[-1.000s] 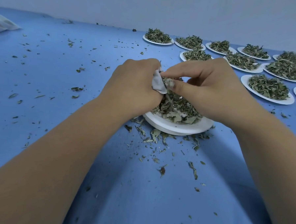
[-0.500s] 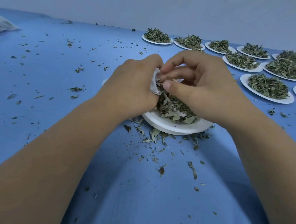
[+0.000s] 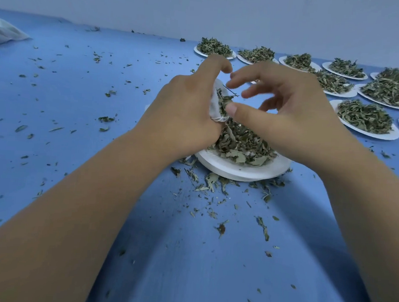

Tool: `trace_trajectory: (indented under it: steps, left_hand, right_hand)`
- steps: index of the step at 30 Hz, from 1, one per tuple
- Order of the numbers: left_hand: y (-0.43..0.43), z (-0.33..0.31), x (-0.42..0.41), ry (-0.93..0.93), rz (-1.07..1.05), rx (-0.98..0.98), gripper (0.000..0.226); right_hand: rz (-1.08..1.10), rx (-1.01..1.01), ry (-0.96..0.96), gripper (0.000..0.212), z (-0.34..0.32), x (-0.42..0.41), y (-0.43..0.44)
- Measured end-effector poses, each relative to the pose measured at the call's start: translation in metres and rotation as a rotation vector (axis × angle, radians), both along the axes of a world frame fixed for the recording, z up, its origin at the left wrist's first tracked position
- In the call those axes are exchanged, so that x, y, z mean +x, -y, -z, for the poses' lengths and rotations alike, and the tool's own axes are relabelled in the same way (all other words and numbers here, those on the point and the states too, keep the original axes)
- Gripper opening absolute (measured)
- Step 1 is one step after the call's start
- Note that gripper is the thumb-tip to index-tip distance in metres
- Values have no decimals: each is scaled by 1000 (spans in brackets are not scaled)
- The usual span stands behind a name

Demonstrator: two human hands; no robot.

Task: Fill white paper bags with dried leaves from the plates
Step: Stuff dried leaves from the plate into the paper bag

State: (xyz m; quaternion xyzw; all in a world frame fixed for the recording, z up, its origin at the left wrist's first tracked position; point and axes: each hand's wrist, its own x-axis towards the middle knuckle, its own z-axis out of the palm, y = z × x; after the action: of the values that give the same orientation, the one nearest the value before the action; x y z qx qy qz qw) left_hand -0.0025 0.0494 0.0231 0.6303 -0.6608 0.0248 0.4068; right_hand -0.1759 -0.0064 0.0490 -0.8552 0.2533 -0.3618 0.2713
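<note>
My left hand (image 3: 187,108) grips a small white paper bag (image 3: 215,106) with its mouth turned right, dried leaves showing inside. It hovers over the left side of a white plate (image 3: 243,170) piled with dried leaves (image 3: 240,141). My right hand (image 3: 288,114) is just right of the bag with fingers spread and loosely bent. Its thumb tip lies at the bag's mouth against the leaves. Most of the bag is hidden behind my left hand.
Several more white plates of dried leaves (image 3: 366,118) stand in rows at the back right on the blue table (image 3: 81,98). Leaf crumbs are scattered around the near plate and across the table. A pale bag-like object (image 3: 3,33) lies at the far left edge.
My right hand has opened: its fingers were bunched at the bag's mouth and are now spread apart above the plate. Both hands have risen slightly, and the bag's mouth now shows leaves.
</note>
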Motion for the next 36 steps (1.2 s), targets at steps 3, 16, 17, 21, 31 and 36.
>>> trace_trajectory:
  steps: [3, 16, 17, 21, 31, 36]
  left_hand:
    - [2, 3, 0, 11, 18, 6, 65]
    - [-2, -2, -6, 116, 16, 62, 75]
    - [-2, -2, -6, 109, 8, 65, 77]
    - [-2, -1, -4, 82, -8, 107, 79]
    - [-7, -8, -6, 66, 46, 19, 71]
    - [-8, -8, -5, 67, -5, 41, 73]
  right_hand:
    - [-17, 51, -9, 11, 3, 2, 0]
    - [135, -313, -44, 11, 4, 13, -15]
    - [119, -310, -40, 12, 5, 13, -15]
    - [7, -217, -86, 15, 3, 8, -14]
    - [-292, 164, -108, 29, 3, 10, -17]
    - [-153, 108, 65, 28, 3, 4, -13]
